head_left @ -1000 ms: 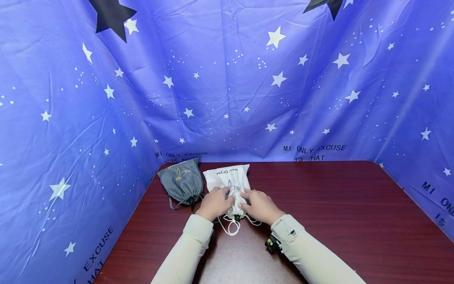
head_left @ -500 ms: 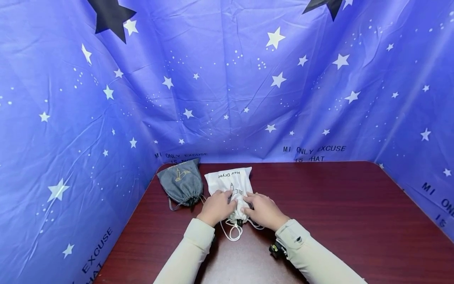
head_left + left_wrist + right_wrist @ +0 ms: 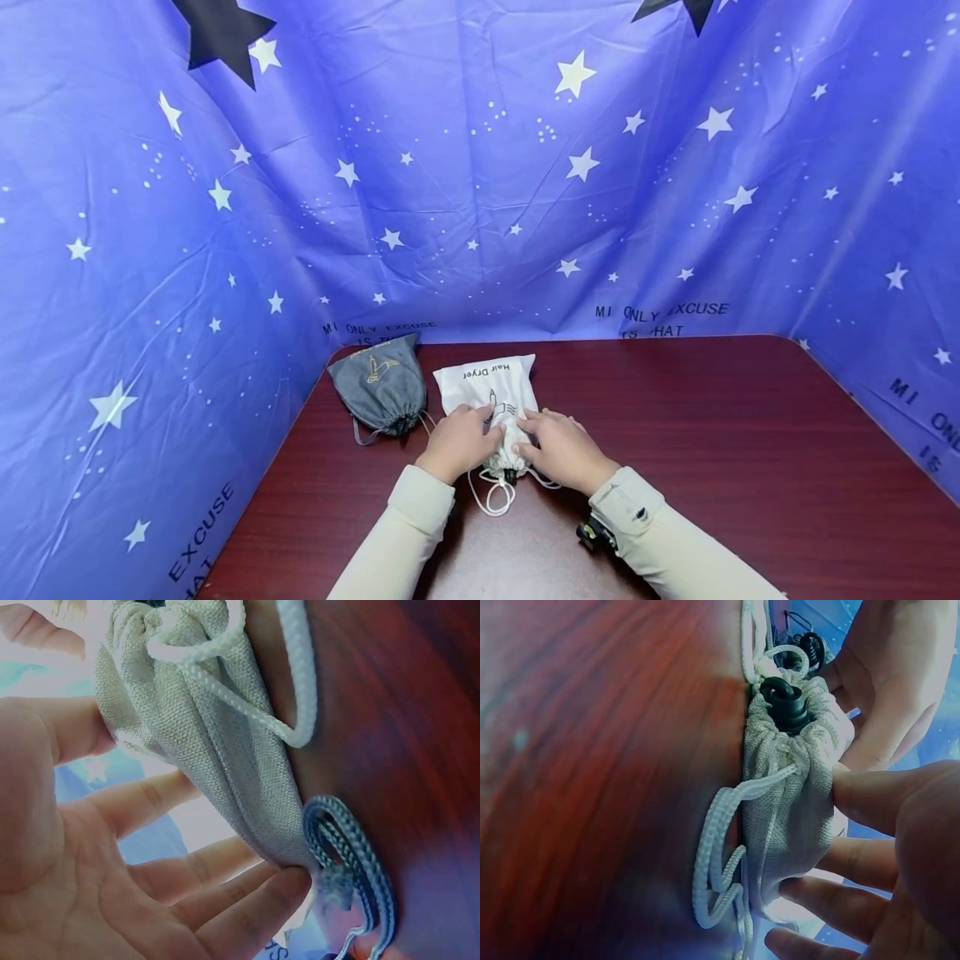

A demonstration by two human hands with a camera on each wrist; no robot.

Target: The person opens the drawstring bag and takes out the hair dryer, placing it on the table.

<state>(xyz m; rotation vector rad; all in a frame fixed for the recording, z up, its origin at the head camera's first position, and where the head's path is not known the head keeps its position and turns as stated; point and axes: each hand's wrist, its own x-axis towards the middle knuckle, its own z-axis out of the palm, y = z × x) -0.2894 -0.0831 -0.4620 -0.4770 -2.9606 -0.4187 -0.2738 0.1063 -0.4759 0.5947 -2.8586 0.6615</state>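
Observation:
A white drawstring bag (image 3: 498, 379) printed "Hair Dryer" lies on the table, its gathered mouth towards the person. My left hand (image 3: 459, 437) touches its left side with thumb and fingertips; in the left wrist view the fingers are spread and mostly straight. From the other side my right hand (image 3: 566, 446) touches the bag, its thumb on the cloth near the mouth and its fingers extended along the side. A black ribbed piece (image 3: 787, 709) shows in the mouth. The white cord (image 3: 495, 500) loops out in front. What fills the bag is hidden.
A grey drawstring bag (image 3: 386, 387) with a gold print lies left of the white one, its grey cord (image 3: 352, 855) trailing near my left hand. The dark red table (image 3: 720, 450) meets a blue star-printed curtain (image 3: 480, 167) at the back and sides.
The white bag has shifted slightly towards the person and to the right, both hands moving with it. The grey bag has stayed in place; the head view has tilted a little.

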